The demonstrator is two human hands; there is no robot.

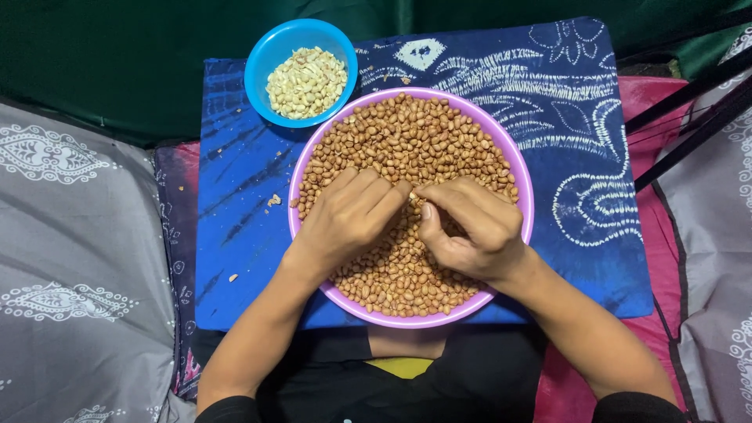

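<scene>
Blue cloth, purple bowl of peanuts, hands pinching one, orientation unclear

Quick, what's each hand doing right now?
Left hand: fingers pinched shut on a peanut over the purple bowl.
Right hand: fingers pinched on the same peanut.

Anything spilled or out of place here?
Minor only. A few pale bits lie loose on the blue cloth: one left of the purple basin, one lower left, some near the blue bowl. Both hands, left and right, work over the brown peanuts. Nothing tipped or damaged.
</scene>
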